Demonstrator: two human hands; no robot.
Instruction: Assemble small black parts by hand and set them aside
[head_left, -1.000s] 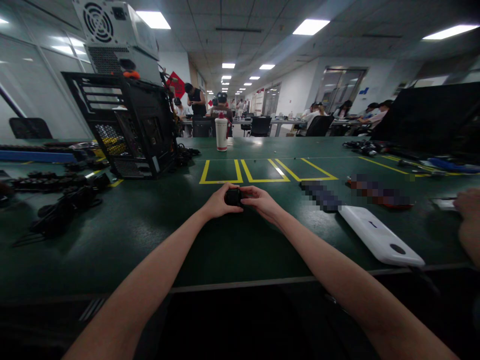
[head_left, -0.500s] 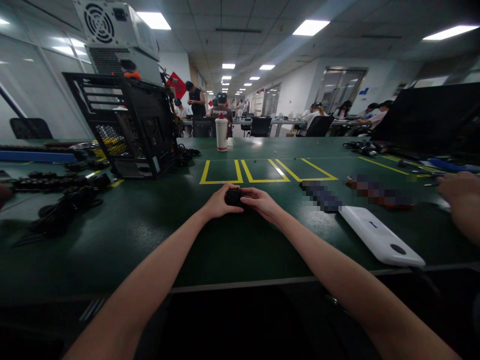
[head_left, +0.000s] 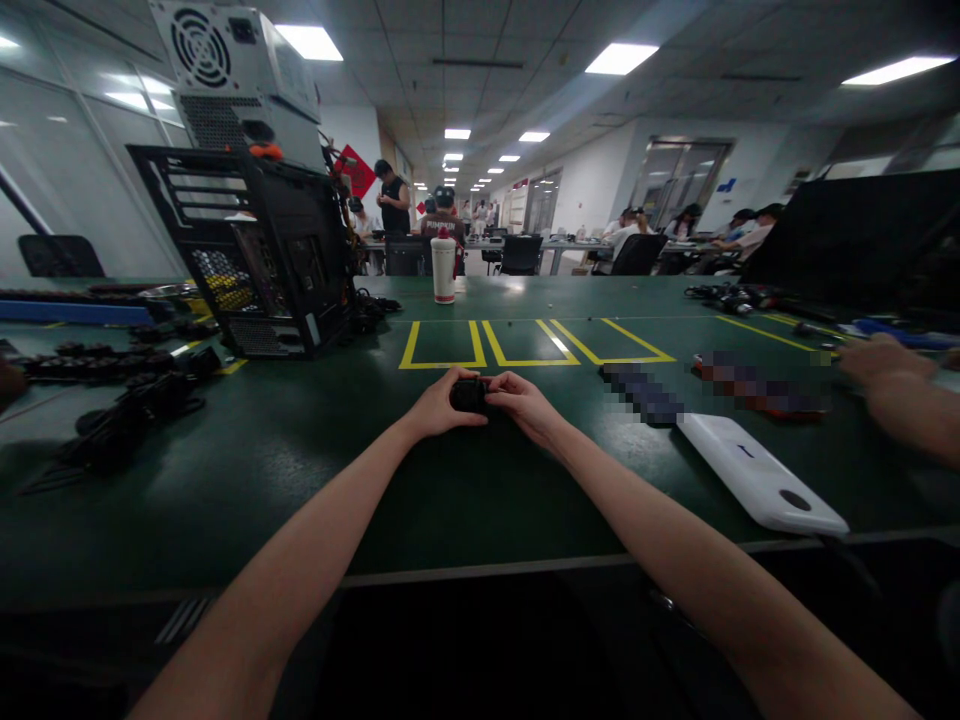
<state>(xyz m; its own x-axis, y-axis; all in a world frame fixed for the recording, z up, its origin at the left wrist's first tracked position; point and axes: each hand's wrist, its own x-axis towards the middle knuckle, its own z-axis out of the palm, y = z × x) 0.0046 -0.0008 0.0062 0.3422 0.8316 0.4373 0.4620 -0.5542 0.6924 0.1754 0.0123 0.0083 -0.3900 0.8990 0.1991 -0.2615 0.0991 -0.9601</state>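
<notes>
A small black boxy object [head_left: 469, 395] is held just above or on the green table, in front of the yellow tape lines; its exact kind is too dark to make out. My left hand [head_left: 437, 405] wraps it from the left, thumb on the near side and fingers on the far side. At its right end, my right hand [head_left: 519, 402] is closed in a pinch, thumb and fingertips against the object. Whether a smaller part sits between those fingertips is hidden.
On the green table [head_left: 315, 520] stand a black computer case [head_left: 277, 250] and a white bottle [head_left: 444, 268]. Black cables [head_left: 142, 410] lie left. To the right are a white power bank-like slab [head_left: 761, 470], two blurred-out items and another person's hand [head_left: 892, 380].
My right fingers have curled more tightly at the object's right end. My left hand stays put. The other person's hand at the right has moved further left into view.
</notes>
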